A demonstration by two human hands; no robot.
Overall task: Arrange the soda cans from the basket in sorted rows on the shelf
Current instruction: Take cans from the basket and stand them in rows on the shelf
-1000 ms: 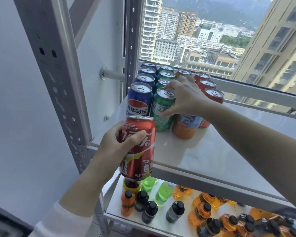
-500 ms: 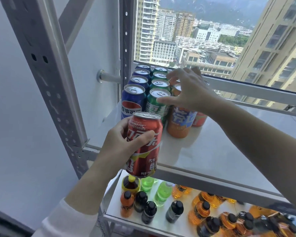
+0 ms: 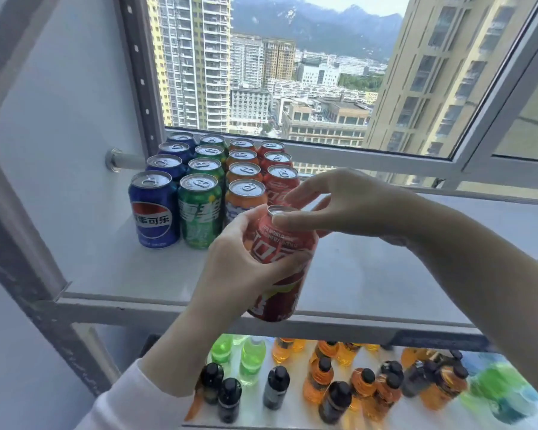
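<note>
My left hand (image 3: 239, 268) grips a red cola can (image 3: 280, 293) by its side, holding it upright above the front of the white shelf (image 3: 385, 274). My right hand (image 3: 354, 206) pinches the same can at its top rim, thumb lying across the lid. Behind it, cans stand in sorted rows running back toward the window: a blue row (image 3: 154, 212), a green row (image 3: 199, 215), an orange row (image 3: 246, 193) and a red row (image 3: 281, 178). The held can hangs just in front of the orange and red rows. The basket is not in view.
A grey metal upright (image 3: 19, 212) stands at the shelf's left front corner. The window frame (image 3: 385, 159) runs right behind the cans. Bare shelf surface lies to the right of the rows. A lower shelf holds several orange, green and dark bottles (image 3: 323, 383).
My right hand left the orange can in its row and came back to the top of the red can. My left hand carried the red can up and to the right.
</note>
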